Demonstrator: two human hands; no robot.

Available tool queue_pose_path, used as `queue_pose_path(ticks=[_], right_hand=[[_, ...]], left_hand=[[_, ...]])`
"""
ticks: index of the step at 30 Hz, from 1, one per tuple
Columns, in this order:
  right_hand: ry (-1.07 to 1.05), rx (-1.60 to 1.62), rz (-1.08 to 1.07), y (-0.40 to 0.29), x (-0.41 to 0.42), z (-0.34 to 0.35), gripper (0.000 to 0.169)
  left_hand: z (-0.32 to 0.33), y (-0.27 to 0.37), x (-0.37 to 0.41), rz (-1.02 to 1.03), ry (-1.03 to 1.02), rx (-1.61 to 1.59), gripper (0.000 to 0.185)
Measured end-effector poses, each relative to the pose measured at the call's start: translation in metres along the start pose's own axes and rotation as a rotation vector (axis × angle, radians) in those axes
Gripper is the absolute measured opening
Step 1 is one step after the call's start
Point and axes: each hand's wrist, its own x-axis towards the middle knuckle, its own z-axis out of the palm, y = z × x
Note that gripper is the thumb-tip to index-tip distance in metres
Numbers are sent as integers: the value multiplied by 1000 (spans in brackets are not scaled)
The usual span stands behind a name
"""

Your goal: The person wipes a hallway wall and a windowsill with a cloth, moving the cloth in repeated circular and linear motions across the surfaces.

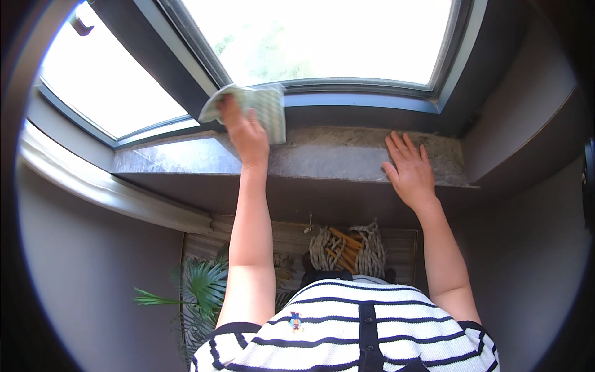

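My left hand [246,135] grips a pale green striped cleaning cloth [266,114], its fingers blurred and partly covered by the fabric. The cloth lies against the lower left corner of the dark window frame [353,114], and its right part hangs down towards the stone windowsill [320,160]. My right hand [410,172] rests palm down on the right part of the sill, holding nothing, with the fingers spread. Bright window glass [325,42] fills the area above both hands.
A second window pane [111,83] stands to the left, with a dark handle [82,25]. Below the sill are a coiled rope ladder [346,249] with wooden rungs and a green potted palm's fronds [204,283]. A white curved rail or pipe [116,190] runs along the left wall.
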Motion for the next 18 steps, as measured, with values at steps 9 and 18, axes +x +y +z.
queue_pose_path(ticks=[9, 18], right_hand=[[34, 21, -6, 2, 0, 1, 55], [124, 59, -14, 1, -1, 5, 48]], left_hand=[[9, 12, 8, 179, -57, 379, 47], [68, 160, -28, 496, -245, 55, 37]])
